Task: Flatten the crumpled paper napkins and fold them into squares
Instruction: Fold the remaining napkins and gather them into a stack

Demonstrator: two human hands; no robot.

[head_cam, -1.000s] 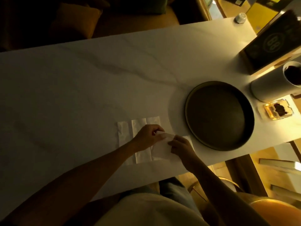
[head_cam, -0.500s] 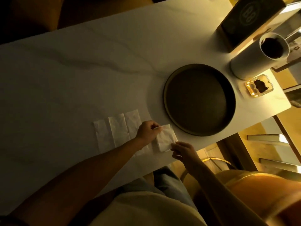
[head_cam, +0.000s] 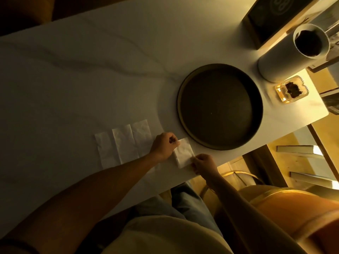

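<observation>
Btwn both hands (head_cam: 165, 146): folded napkin (head_cam: 184, 153)

You had a white marble-look desk (head_cam: 91, 70) with grey veining under the camera. On it, toward the right, sat a round dark metal tray (head_cam: 220, 107) with a low rim. Beyond the tray stood a white cylindrical container (head_cam: 278, 61) with a dark opening, tilted in the wide-angle view. Just beside it lay a small clear glass ashtray (head_cam: 291, 91) holding something dark. At the far corner stood a dark sign in a wooden frame (head_cam: 271, 17). Below the desk's edge you could see a curved gold chair frame (head_cam: 244, 176).
</observation>
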